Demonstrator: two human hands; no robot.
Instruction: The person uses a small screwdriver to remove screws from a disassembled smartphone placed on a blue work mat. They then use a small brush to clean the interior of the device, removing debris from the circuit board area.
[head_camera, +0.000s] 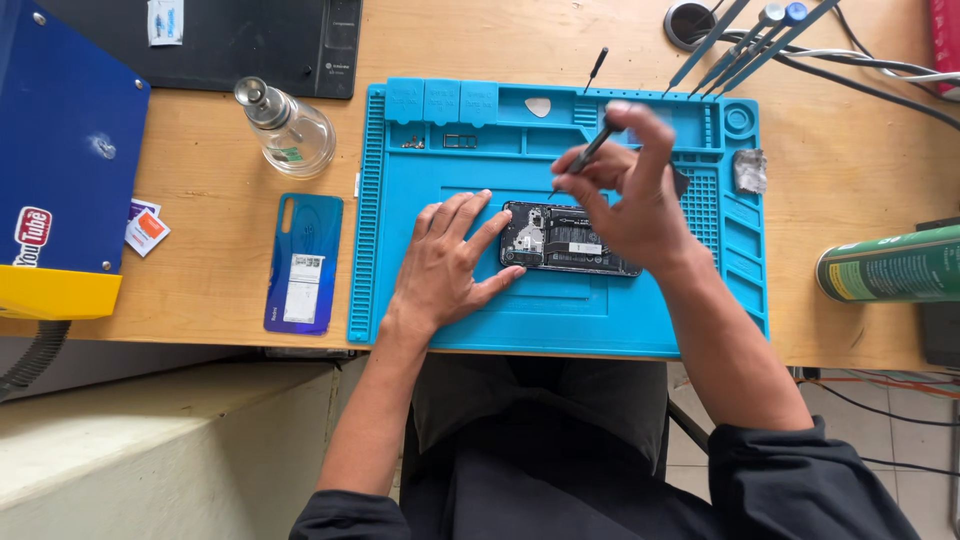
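An opened black phone with its back removed lies on a blue work mat. My left hand rests flat on the mat, fingers spread, its fingertips pressing the phone's left end. My right hand hovers over the phone's right half and grips a thin black screwdriver, tip pointing down-left just above the phone's upper edge. The phone's right end is hidden under that hand.
A blue phone back cover lies left of the mat beside a glass bottle. A blue box stands at far left, a green can at right. Several tools and cables lie at the back right.
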